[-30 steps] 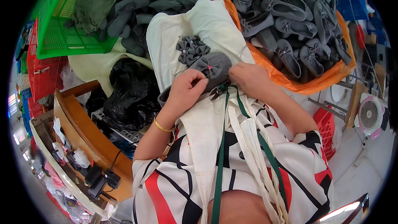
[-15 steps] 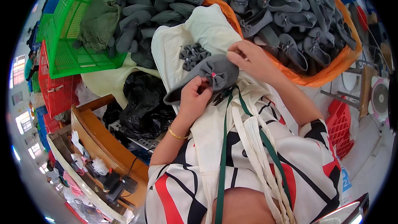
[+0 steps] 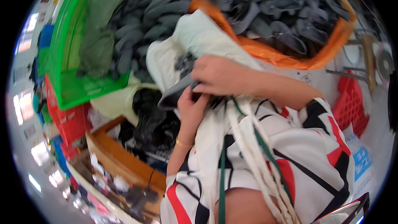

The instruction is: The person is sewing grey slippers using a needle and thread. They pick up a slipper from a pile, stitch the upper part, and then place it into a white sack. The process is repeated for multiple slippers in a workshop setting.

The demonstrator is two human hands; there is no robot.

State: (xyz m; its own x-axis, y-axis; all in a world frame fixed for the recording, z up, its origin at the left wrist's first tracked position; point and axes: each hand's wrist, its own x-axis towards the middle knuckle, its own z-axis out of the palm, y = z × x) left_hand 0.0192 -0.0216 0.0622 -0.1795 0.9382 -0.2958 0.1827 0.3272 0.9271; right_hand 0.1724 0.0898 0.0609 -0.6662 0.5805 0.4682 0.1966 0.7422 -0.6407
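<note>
Both hands bunched together right in front of the chest; right hand (image 3: 219,76) curled down over the top of a dark grey soft shoe upper (image 3: 178,92), fingers closed on it; left hand (image 3: 191,104) tucked just beneath, fingers narrow and pinching the same piece, so equally near. Long axis slanting lower left to upper right, sticking out left of the fingers over a pale cream cloth (image 3: 199,41). Behind: orange cloth-lined bin (image 3: 290,60) heaped with similar grey uppers; green plastic crate (image 3: 70,87) holding more of them plus olive fabric.
</note>
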